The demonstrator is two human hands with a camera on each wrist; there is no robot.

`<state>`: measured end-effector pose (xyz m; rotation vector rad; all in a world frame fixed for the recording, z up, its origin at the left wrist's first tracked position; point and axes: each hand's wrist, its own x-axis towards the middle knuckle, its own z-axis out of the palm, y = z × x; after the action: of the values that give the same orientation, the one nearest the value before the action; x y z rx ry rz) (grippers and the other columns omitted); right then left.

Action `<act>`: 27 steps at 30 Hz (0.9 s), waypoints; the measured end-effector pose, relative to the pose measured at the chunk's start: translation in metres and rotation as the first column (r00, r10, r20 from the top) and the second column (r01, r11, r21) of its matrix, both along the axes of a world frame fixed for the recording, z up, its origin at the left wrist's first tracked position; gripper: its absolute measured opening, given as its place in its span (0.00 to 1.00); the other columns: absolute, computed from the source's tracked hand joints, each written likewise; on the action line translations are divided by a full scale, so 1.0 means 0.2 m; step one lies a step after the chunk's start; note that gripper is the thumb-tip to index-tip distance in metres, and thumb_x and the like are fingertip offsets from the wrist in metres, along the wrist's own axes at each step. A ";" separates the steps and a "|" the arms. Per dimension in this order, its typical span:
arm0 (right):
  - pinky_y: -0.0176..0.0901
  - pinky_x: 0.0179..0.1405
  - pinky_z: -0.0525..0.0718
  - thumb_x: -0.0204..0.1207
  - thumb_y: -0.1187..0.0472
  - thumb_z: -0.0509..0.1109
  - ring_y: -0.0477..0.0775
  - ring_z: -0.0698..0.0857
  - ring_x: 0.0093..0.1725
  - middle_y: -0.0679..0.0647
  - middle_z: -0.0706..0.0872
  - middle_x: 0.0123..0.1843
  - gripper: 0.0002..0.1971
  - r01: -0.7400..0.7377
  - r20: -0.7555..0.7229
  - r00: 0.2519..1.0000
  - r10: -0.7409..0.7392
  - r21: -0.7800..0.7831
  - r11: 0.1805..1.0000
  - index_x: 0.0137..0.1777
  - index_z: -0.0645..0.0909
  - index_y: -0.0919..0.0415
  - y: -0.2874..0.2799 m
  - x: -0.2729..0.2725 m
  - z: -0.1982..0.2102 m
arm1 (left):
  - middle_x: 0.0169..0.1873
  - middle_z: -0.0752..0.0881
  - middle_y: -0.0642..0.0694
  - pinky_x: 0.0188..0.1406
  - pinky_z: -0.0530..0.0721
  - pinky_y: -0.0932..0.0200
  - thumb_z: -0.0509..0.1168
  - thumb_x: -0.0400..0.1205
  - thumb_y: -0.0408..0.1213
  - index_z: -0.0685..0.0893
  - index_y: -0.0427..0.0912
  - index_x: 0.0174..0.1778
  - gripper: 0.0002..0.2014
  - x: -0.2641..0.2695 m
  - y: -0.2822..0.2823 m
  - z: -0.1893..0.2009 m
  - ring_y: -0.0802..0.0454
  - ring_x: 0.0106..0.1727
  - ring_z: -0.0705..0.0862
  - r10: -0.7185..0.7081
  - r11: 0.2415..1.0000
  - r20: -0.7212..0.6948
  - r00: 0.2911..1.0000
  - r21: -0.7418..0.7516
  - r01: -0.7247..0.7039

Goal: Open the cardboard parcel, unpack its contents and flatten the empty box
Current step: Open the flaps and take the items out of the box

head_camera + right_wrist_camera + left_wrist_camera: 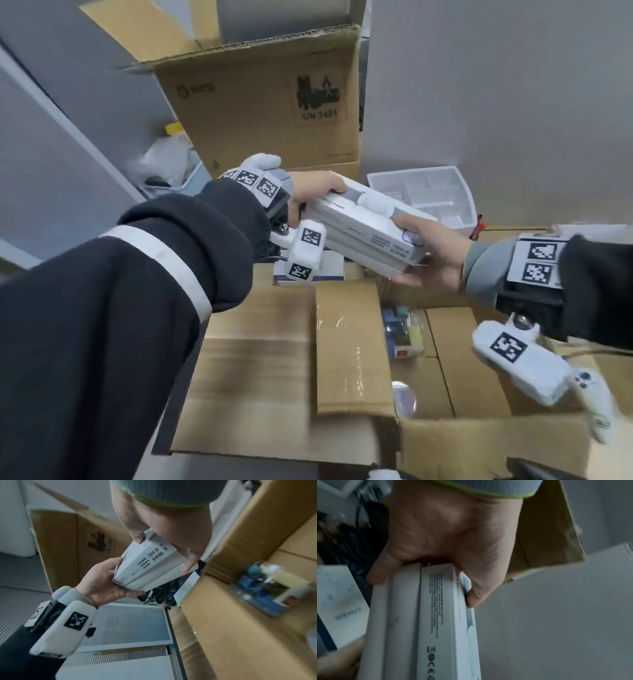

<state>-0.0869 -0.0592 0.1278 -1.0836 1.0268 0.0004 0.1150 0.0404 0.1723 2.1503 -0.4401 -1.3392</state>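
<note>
**Mid-frame, over the open parcel: white boxes out, still more to unpack**

Center of the head view, I've got a stack of white boxes (370,233) lifted above the cardboard parcel (349,346). My left hand (315,193) is clamped on the upper-left end, thumb on top, fingers underneath. My right hand (435,255) grips the lower-right end by the barcode labels, thumb over the edge. From the wrist views it looks like two slim boxes held together, so I'm squeezing both.

So we're in the unpacking step. The parcel's flaps are open, and lower right of center there's a clear packet of small parts (402,334) inside, so it's not empty yet.

Next move, I reckon: set this stack down somewhere off the parcel, maybe near the white tray (424,195) upper right. Gotta keep the two boxes level so the lower one doesn't slide out. Flattening comes way later.
</note>
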 end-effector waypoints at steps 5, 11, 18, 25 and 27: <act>0.56 0.60 0.87 0.72 0.42 0.72 0.54 0.88 0.47 0.53 0.87 0.42 0.14 -0.130 -0.065 0.990 0.128 -0.026 0.991 0.47 0.80 0.50 0.17 0.41 -0.07 | 0.38 0.90 0.43 0.48 0.89 0.50 0.66 0.80 0.49 0.81 0.43 0.51 0.13 0.26 0.31 -0.08 0.45 0.37 0.90 0.249 0.968 -0.011 0.968 -0.031 -0.249; 0.50 0.35 0.90 0.73 0.43 0.70 0.54 0.90 0.33 0.50 0.85 0.38 0.13 -0.238 -0.148 0.958 0.245 0.063 0.969 0.51 0.78 0.49 0.30 0.74 -0.30 | 0.53 0.89 0.42 0.52 0.90 0.43 0.66 0.81 0.55 0.83 0.45 0.63 0.21 0.43 0.54 -0.46 0.44 0.47 0.89 0.386 0.923 0.005 0.923 0.013 -0.386; 0.52 0.50 0.87 0.69 0.43 0.72 0.59 0.86 0.47 0.52 0.81 0.51 0.20 -0.161 -0.270 0.945 0.186 0.110 0.981 0.58 0.82 0.50 0.31 0.81 -0.67 | 0.42 0.88 0.47 0.51 0.90 0.47 0.68 0.80 0.53 0.82 0.47 0.49 0.13 0.42 0.56 -0.86 0.49 0.45 0.87 0.413 0.911 -0.116 0.903 0.066 -0.408; 0.50 0.52 0.85 0.71 0.46 0.72 0.55 0.81 0.36 0.52 0.77 0.40 0.12 -0.082 -0.299 0.948 0.112 0.109 0.991 0.46 0.79 0.53 0.28 0.82 -0.82 | 0.40 0.86 0.52 0.65 0.84 0.50 0.69 0.59 0.63 0.84 0.54 0.46 0.24 0.41 0.49 -1.05 0.51 0.46 0.84 0.288 0.956 -0.124 0.950 0.097 -0.277; 0.49 0.54 0.85 0.70 0.45 0.72 0.54 0.81 0.38 0.51 0.76 0.41 0.13 -0.076 -0.305 0.946 0.107 0.112 0.991 0.48 0.80 0.52 0.28 0.82 -0.84 | 0.42 0.86 0.52 0.66 0.84 0.48 0.68 0.66 0.61 0.84 0.55 0.49 0.20 0.45 0.49 -1.08 0.51 0.47 0.85 0.273 0.960 -0.124 0.954 0.103 -0.261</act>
<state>0.0769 -0.0023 -0.0392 -1.0602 1.2431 0.3027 0.2044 0.1380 -0.0434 2.0805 -0.0338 -1.3590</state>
